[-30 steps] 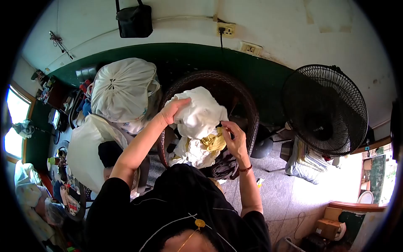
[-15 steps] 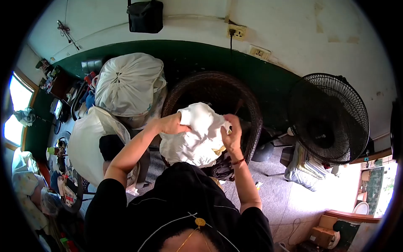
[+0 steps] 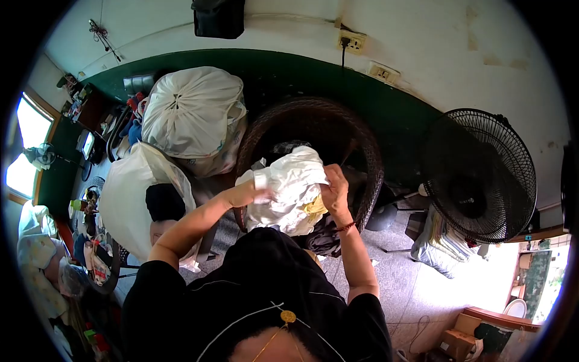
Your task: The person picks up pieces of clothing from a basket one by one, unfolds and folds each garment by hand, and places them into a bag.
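Note:
Both of my hands are at a crumpled white cloth (image 3: pixel 289 181) in front of a dark woven wicker chair (image 3: pixel 369 145). My left hand (image 3: pixel 247 193) grips its left side, the fingers partly covered by fabric. At the right edge of the cloth, my right hand (image 3: pixel 335 190) is closed on the fabric, with a red bracelet at the wrist. A yellow cloth (image 3: pixel 315 207) shows between the white cloth and my right hand. Dark cloth (image 3: pixel 325 236) lies below it, near my body.
A tied white bundle (image 3: pixel 193 114) and an open white bag (image 3: pixel 129 199) with a black item are at the left. A black fan (image 3: pixel 479 175) stands at the right, above folded cloths (image 3: pixel 443 241). Boxes (image 3: pixel 459 344) sit at the lower right.
The white cloth was held up and spread at first, then lowered; now it is more bunched and the yellow cloth shows again. My left hand has moved down. The view has shifted slightly.

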A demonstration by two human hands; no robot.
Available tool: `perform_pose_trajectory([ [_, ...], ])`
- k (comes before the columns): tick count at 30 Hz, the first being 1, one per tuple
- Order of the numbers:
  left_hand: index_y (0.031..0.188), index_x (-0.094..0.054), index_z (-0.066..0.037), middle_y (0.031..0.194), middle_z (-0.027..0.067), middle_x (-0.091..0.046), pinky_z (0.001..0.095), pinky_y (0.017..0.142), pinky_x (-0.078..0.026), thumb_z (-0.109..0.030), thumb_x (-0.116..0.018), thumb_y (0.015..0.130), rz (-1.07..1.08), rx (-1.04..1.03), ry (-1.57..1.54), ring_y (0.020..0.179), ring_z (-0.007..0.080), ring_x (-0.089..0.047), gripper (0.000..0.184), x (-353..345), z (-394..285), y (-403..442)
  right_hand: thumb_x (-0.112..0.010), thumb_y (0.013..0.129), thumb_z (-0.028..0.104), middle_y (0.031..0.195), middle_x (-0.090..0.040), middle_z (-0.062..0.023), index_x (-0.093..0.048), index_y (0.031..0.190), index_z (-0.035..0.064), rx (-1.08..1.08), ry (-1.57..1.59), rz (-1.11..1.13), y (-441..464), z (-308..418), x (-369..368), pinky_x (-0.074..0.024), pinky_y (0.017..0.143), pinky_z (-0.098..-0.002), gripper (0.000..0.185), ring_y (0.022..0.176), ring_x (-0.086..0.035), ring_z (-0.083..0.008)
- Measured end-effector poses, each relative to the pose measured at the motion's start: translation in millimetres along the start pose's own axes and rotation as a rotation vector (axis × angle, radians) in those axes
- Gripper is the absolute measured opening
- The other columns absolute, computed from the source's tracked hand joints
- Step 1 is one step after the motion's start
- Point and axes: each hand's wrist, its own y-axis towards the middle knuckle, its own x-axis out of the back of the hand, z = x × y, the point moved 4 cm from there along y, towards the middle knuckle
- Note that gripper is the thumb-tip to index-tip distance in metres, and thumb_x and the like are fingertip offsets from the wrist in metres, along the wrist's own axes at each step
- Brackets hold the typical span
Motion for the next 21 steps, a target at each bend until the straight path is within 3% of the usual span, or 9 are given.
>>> perform_pose_trajectory([
  [1, 0.122, -0.043, -0.006, 0.122, 0.0089, -0.047, 0.0373, 0.094, -0.036, -0.045, -0.052, 0.082, 0.056, 0.004, -0.668, 0.111, 0.0236, -0.046, 0.057, -5.9, 1.3, 2.1, -0.06, 0.064, -0.01, 0.081, -0.054, -0.0096, -0.058, 0.089, -0.0014, 0.015, 0.012, -0.029, 0.2, 3.1, 4.1, -0.0434, 0.062, -0.0247, 0.027, 0.071, -0.055, -0.0207],
  [3, 0.121, -0.044, -0.004, 0.117, 0.0098, -0.051, 0.0375, 0.092, -0.038, -0.044, -0.046, 0.085, -0.022, 0.082, -1.006, 0.109, 0.023, -0.048, 0.053, -8.3, 2.3, 11.7, -0.056, 0.061, -0.007, 0.084, -0.052, -0.0136, -0.057, 0.095, -0.0006, 0.102, -0.045, -0.002, -6.0, -6.2, 3.5, -0.0444, 0.067, -0.0312, 0.035, 0.076, -0.053, -0.0293],
  [7, 0.112, -0.05, -0.002, 0.108, 0.0098, -0.056, 0.0358, 0.088, -0.042, -0.021, -0.057, 0.082, -0.134, 0.013, -0.838, 0.099, 0.0213, -0.054, 0.036, -3.2, 11.5, 34.3, -0.062, 0.062, -0.007, 0.086, -0.055, -0.0122, -0.058, 0.093, -0.0003, 0.127, -0.226, 0.026, -18.4, -6.9, 19.8, -0.045, 0.069, -0.0259, 0.032, 0.078, -0.057, -0.0226],
  [9, 0.114, -0.049, -0.002, 0.108, 0.008, -0.056, 0.0338, 0.088, -0.041, -0.015, -0.06, 0.08, -0.085, -0.125, -0.57, 0.099, 0.0183, -0.054, 0.038, -4.1, -7.8, 31.5, -0.062, 0.063, -0.004, 0.09, -0.056, -0.0114, -0.057, 0.098, -0.0002, -0.179, -0.217, 0.119, -33.6, -40.7, 38.7, -0.0449, 0.072, -0.0276, 0.036, 0.083, -0.057, -0.0212],
  [11, 0.115, -0.049, -0.002, 0.108, 0.0075, -0.056, 0.0325, 0.088, -0.041, -0.012, -0.061, 0.079, -0.028, -0.132, -0.48, 0.1, 0.0173, -0.053, 0.04, -12.0, -25.8, 24.1, -0.058, 0.073, 0.007, 0.103, -0.057, -0.0093, -0.051, 0.112, -0.0032, -0.62, 0.256, 0.304, -73.3, -109.3, 42.8, -0.0434, 0.079, -0.0283, 0.041, 0.091, -0.054, -0.0169],
  [14, 0.116, -0.048, -0.001, 0.108, 0.0078, -0.056, 0.0313, 0.087, -0.041, -0.008, -0.063, 0.075, 0.042, -0.158, -0.292, 0.099, 0.0171, -0.053, 0.044, -14.1, -30.1, 18.9, -0.051, 0.083, 0.027, 0.111, -0.053, -0.0126, -0.045, 0.119, -0.003, -0.847, 0.596, 0.326, -89.4, -94.5, 45.3, -0.0425, 0.083, -0.0305, 0.047, 0.099, -0.052, -0.0193],
  [16, 0.113, -0.05, 0.001, 0.104, 0.0083, -0.059, 0.0306, 0.086, -0.043, -0.002, -0.065, 0.07, 0.022, -0.155, -0.229, 0.097, 0.0178, -0.056, 0.046, -16.1, -29.8, 17.1, -0.036, 0.087, 0.047, 0.117, -0.049, -0.015, -0.041, 0.123, -0.0042, -1.02, 1.177, 0.148, -104.0, -111.4, 27.8, -0.0394, 0.088, -0.0324, 0.062, 0.107, -0.048, -0.0212],
  [19, 0.113, -0.05, 0.001, 0.104, 0.0084, -0.059, 0.03, 0.085, -0.043, -0.001, -0.065, 0.068, 0.024, -0.079, -0.249, 0.096, 0.0177, -0.056, 0.048, -6.8, -20.2, 14.7, -0.026, 0.086, 0.057, 0.121, -0.046, -0.0156, -0.034, 0.125, -0.0061, -0.998, 0.967, 0.327, -116.7, -153.3, -8.9, -0.0354, 0.093, -0.0332, 0.075, 0.11, -0.045, -0.0227],
  [21, 0.115, -0.05, -0.001, 0.103, 0.0057, -0.059, 0.028, 0.085, -0.042, -0.004, -0.065, 0.069, 0.039, -0.092, -0.214, 0.094, 0.0151, -0.055, 0.048, -8.5, -26.9, 9.9, -0.038, 0.087, 0.048, 0.116, -0.05, -0.0137, -0.038, 0.124, -0.0027, -1.12, 0.864, 0.328, -116.8, -147.9, -29.7, -0.0389, 0.09, -0.0328, 0.063, 0.106, -0.048, -0.02],
])
